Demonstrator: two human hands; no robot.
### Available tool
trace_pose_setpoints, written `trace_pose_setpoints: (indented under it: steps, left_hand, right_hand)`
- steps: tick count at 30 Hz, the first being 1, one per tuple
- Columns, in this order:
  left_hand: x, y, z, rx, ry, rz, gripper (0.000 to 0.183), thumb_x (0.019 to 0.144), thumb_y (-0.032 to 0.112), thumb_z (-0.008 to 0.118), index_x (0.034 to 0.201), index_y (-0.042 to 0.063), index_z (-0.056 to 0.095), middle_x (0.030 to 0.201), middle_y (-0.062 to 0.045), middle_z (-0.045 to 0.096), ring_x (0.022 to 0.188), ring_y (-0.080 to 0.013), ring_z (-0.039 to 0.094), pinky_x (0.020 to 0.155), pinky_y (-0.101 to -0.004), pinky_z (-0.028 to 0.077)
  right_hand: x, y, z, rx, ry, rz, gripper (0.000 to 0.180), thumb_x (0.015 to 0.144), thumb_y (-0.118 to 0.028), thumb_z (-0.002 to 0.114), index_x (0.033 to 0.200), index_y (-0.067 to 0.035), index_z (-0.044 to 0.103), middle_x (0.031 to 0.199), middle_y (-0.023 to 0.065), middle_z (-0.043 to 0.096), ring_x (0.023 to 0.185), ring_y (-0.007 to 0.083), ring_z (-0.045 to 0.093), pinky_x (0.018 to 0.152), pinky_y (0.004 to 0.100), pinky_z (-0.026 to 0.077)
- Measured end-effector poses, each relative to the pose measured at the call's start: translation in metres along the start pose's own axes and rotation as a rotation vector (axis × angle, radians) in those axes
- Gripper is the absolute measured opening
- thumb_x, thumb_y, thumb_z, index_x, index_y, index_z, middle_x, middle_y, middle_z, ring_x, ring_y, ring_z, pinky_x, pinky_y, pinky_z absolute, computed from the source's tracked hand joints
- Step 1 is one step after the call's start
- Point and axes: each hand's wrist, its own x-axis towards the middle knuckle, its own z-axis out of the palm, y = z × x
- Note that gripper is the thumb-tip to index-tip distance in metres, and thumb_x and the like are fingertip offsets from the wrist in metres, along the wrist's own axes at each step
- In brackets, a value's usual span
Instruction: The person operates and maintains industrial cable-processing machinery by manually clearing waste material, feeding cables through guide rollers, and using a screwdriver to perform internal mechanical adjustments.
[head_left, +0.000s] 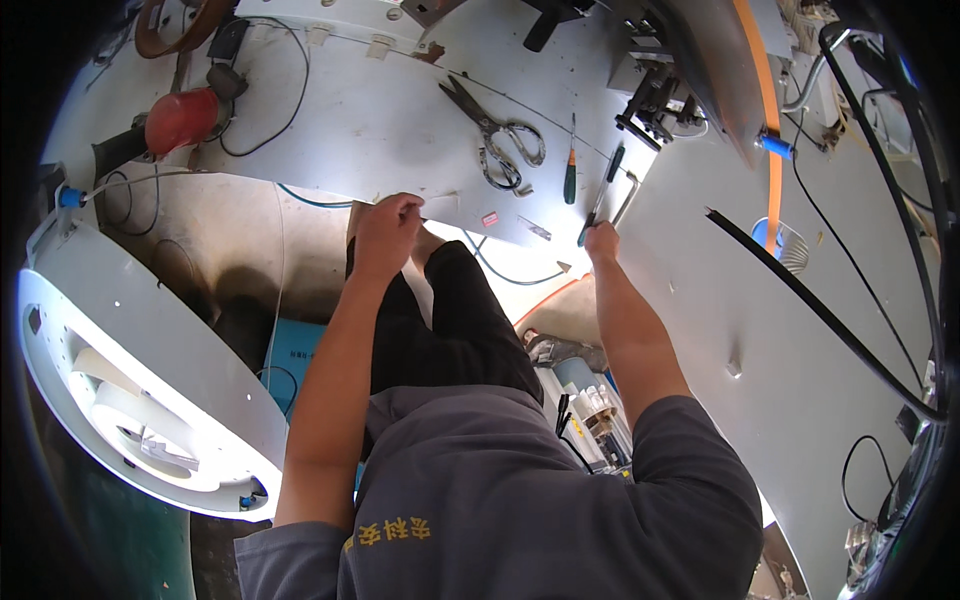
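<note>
My left hand (388, 229) is at the near edge of the white work surface (352, 127), its fingers curled; whether it holds a small thing I cannot tell. My right hand (602, 240) lies at the front right edge, its fingers over the near ends of a screwdriver (602, 184) and a metal hex key (627, 199); its exact hold is not clear. Between the hands and farther back lie large worn scissors (495, 135), open-bladed, and a screwdriver with a green and orange handle (571, 176). A small red and white packet (490, 219) sits near the edge.
A red push-button or knob (182, 120) stands at the left, above a white machine cover with a lit wheel (127, 397). Black metal machine parts (656, 105) and an orange belt (772, 150) are at the upper right. A thick black cable (810, 300) crosses the right-hand surface.
</note>
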Motion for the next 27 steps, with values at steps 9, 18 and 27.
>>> trace_pose_setpoints:
  steps: [9,18,27]
  left_hand:
    - [0.015,-0.02,0.075,0.345,0.028,0.102,0.053,0.079,0.011,0.073,0.129,0.009,0.054,0.128,-0.015,0.055,0.112,-0.0363,0.061,0.092,-0.0431,0.053]
    - [0.032,-0.025,0.147,0.716,-0.252,0.528,0.029,0.077,0.017,0.067,0.104,0.008,0.063,0.12,-0.013,0.059,0.114,-0.0284,0.057,0.092,-0.0409,0.048]
    - [0.072,0.038,0.023,0.518,0.202,0.328,0.024,0.076,0.012,0.072,0.1,0.011,0.069,0.108,-0.009,0.065,0.1,-0.0321,0.062,0.084,-0.0449,0.05]
  right_hand:
    - [-0.017,-0.007,0.016,0.168,0.202,-0.152,0.029,0.093,-0.027,0.054,0.104,-0.002,0.064,0.102,0.0195,0.071,0.099,0.0412,0.066,0.087,0.0472,0.051]
    - [-0.032,0.014,-0.007,0.357,0.359,-0.064,0.025,0.094,-0.02,0.049,0.102,0.002,0.057,0.099,0.0256,0.066,0.092,0.0446,0.063,0.083,0.0498,0.049]
    - [-0.188,-0.009,-0.092,0.574,0.174,-0.577,0.021,0.101,-0.017,0.049,0.101,0.001,0.061,0.078,0.0178,0.062,0.071,0.0343,0.058,0.068,0.0416,0.047]
